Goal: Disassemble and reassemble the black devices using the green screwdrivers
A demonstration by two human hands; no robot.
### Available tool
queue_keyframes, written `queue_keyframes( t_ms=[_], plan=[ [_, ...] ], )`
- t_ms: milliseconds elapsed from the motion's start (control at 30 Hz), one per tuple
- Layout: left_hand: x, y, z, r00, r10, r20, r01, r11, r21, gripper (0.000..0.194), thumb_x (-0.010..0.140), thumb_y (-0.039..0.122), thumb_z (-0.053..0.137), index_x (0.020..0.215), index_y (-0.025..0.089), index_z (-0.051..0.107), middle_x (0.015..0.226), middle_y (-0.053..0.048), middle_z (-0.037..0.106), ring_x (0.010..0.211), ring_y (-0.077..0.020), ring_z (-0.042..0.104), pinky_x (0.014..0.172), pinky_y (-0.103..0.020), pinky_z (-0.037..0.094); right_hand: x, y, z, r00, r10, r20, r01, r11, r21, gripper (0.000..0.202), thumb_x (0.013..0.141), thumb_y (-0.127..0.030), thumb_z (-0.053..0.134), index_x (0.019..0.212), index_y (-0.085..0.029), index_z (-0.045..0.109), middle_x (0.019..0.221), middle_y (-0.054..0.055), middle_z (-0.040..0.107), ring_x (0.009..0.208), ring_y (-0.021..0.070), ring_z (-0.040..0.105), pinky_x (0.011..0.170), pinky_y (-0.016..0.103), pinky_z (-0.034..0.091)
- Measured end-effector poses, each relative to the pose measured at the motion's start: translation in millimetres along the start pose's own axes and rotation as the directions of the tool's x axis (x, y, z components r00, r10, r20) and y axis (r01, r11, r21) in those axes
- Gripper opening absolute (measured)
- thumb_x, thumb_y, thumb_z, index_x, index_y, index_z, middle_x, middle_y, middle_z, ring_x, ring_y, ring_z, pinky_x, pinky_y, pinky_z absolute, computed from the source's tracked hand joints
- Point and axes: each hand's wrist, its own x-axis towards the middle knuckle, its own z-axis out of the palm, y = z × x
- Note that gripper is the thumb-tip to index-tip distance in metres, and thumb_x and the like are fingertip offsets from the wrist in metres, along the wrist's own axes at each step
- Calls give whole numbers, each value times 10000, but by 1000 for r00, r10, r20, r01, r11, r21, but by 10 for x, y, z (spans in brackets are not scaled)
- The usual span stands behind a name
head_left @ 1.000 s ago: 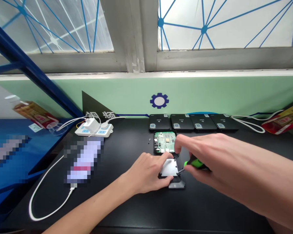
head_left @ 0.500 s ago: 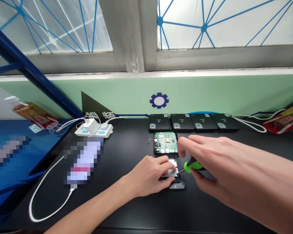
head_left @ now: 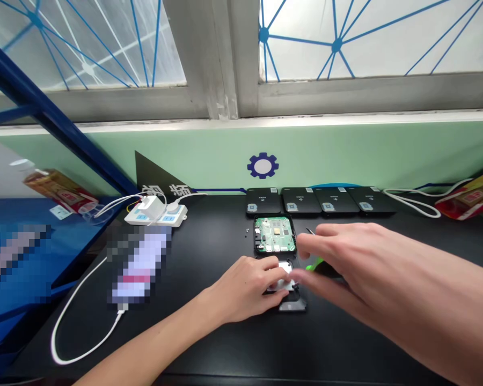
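My left hand [head_left: 247,287] holds a small black cover [head_left: 294,296], its fingertips on the light metal plate [head_left: 285,266] in it. To the right, my right hand [head_left: 346,268] has a green and black screwdriver [head_left: 314,264] in its grip, mostly hidden by the hand. A thin metal tip shows above the index finger. My right thumb reaches the plate's right edge. Behind the cover lies an open black case [head_left: 255,246] with a green circuit board [head_left: 270,231]. A grey-black piece [head_left: 293,306] sits at the cover's front edge.
Several black boxes [head_left: 263,201] line the back of the black table [head_left: 209,348]. Tiny screws [head_left: 247,231] lie left of the case. Further left are a power strip [head_left: 173,217], a blurred phone [head_left: 143,268] and its white cable [head_left: 60,316]. Bottles lie at both sides.
The screwdriver has left the cover's right edge and turned back into my right hand, its tip now pointing up. My right thumb has moved left to the plate. My left hand has stayed in place.
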Motion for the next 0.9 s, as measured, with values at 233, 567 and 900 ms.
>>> queue_keyframes(
  t_ms=[233,567,900],
  plan=[
    [2,56,3,998,-55,20,56,997,-48,171,1059,244,708,1215,241,777,1054,-9,762,772,-151,727,668,-269,496,-19,30,-27,1000,9,27,-10,999,35,370,1049,-300,638,1408,-342,718,1322,78,823,1196,320,802,928,418,679],
    [5,137,97,995,-89,-52,85,993,-82,133,1104,255,685,1151,223,805,1076,-33,778,809,-157,758,715,-257,571,27,-16,-64,999,21,41,-23,998,56,365,1048,-298,638,1403,-326,716,1294,65,829,1138,302,817,919,419,679],
    [-2,147,211,989,-107,-100,103,994,-40,119,1096,262,728,1096,224,842,1065,-27,802,800,-177,786,703,-273,589,85,-19,-31,1000,5,9,-6,998,56,283,1044,-297,667,1306,-347,761,1297,40,831,1095,296,824,863,397,678]
  ],
)
